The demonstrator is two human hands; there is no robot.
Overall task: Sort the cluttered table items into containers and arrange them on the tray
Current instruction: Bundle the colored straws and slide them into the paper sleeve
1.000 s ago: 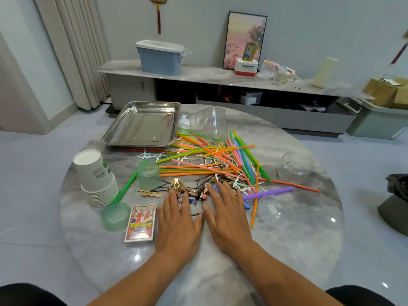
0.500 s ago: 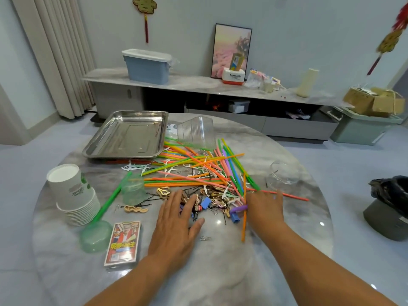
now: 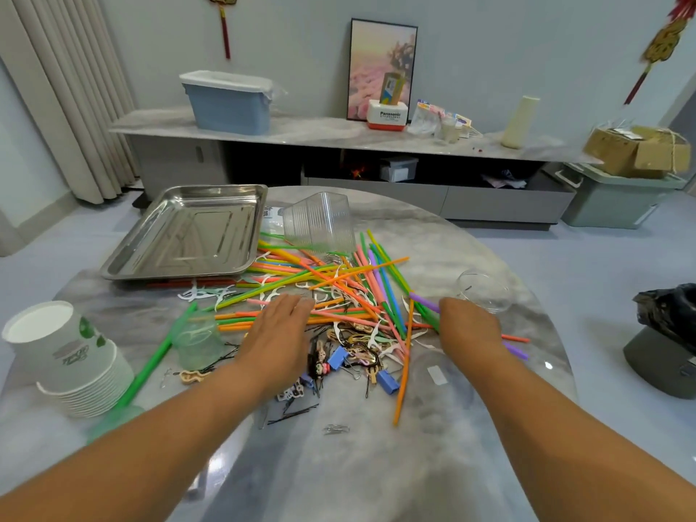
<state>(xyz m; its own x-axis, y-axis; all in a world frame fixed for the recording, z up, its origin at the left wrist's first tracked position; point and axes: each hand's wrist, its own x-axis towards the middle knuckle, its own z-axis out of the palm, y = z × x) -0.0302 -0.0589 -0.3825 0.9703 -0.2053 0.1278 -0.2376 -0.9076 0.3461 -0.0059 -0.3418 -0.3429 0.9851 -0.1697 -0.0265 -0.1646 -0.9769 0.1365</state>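
left hand [image 3: 278, 333] flat, fingers straight on thin plastic straws [image 3: 320, 280] | right hand [image 3: 467, 329] grip unclear | shiny steel tray [image 3: 188, 235]

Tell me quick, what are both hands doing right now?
Left hand: open, fingers straight, flat over the colourful plastic straws.
Right hand: cannot tell; fingers hidden, beside the clear round plastic container.

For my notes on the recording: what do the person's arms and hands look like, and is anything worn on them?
Both forearms are bare up to the frame edge: no sleeves show. The left hand and right hand carry no gloves, and no watch, ring or bracelet is visible.
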